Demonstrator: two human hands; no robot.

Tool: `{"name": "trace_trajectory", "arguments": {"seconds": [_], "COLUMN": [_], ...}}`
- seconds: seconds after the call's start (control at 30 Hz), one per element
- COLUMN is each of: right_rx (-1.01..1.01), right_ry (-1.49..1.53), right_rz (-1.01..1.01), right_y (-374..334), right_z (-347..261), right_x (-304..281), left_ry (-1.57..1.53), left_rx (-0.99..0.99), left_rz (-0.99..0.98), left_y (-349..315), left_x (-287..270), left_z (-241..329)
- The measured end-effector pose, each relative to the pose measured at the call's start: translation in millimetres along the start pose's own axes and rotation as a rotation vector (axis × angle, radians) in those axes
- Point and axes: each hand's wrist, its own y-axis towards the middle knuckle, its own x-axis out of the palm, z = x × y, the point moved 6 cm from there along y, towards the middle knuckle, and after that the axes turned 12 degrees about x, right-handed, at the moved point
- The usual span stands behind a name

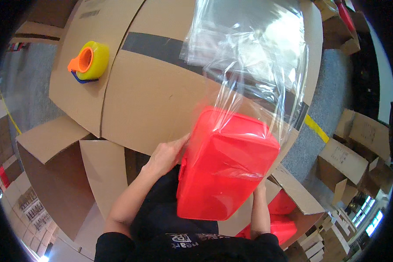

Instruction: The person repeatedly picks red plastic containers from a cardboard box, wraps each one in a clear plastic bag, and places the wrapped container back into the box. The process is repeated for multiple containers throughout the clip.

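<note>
A red plastic case (222, 170) with rounded corners is held up in front of my body, tilted. Its far end sits inside a clear plastic bag (236, 96), whose loose film stretches away from it. My left hand (167, 156) grips the case's left side, the fingertips partly hidden by it. On the other side my right hand (260, 187) supports the case from below the right edge; most of its fingers are hidden behind the case. A stack of clear bags (249, 35) lies on the cardboard box (157, 96) beyond.
A yellow tape roll on an orange dispenser (88, 60) rests at the far left of the box top. An open carton (59, 174) stands at the lower left. Further red cases (283, 227) sit in a carton at the lower right. Empty cartons (345, 161) are on the right-hand floor.
</note>
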Motion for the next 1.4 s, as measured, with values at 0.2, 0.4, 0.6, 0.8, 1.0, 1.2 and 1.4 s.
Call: {"name": "trace_trajectory", "arguments": {"seconds": [0.2,0.4,0.6,0.8,1.0,1.2,1.4], "right_rx": [-0.322,-0.273,-0.17,-0.331,-0.388,-0.201,-0.17], "right_ry": [-0.709,-0.59,-0.942,-0.911,-0.97,-1.168,-1.763], "right_rz": [0.055,0.052,0.204,0.315,0.324,0.175,-0.308], "right_y": [-41,-76,-163,-172,-135,-134,-106], "right_z": [-24,18,101,45,16,104,61], "right_x": [19,6,-12,42,62,8,-9], "left_ry": [0.103,0.024,-0.003,-0.027,0.085,0.236,-0.059], "left_rx": [-0.005,-0.07,-0.177,-0.089,-0.17,-0.052,-0.219], "left_rz": [-0.067,-0.055,-0.216,0.176,0.047,-0.336,-0.594], "left_y": [-36,-81,-162,-154,-94,-147,-151], "left_x": [12,38,65,50,58,92,50], "left_z": [8,13,25,42,33,20,22]}}
